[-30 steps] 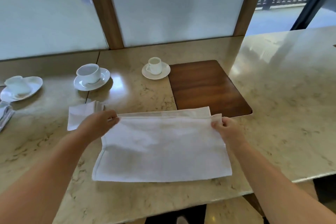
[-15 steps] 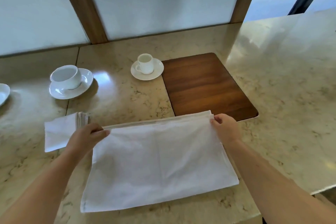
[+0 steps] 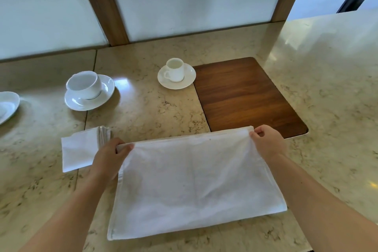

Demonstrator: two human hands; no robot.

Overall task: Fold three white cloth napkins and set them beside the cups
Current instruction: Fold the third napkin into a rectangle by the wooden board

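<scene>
Here, a white napkin (image 3: 190,186) lies spread on a marble table (image 3: 327,108), its far edge overlapping the near edge of a brown wooden mat (image 3: 245,96). The left hand (image 3: 110,155) pinches the napkin's far left corner; the right hand (image 3: 268,143) pinches its far right corner. Left of the mat sits a small cup (image 3: 175,69) on a saucer (image 3: 190,80). Further left are a wider cup (image 3: 84,84) and a folded napkin (image 3: 79,149).

- The left hand (image 3: 111,154) and right hand (image 3: 268,142) are drawing the napkin's (image 3: 194,182) far edge nearer the wooden board (image 3: 245,96), its right corner now overlapping the board's near edge.
- The napkin is lying flatter, both layers aligned.
</scene>
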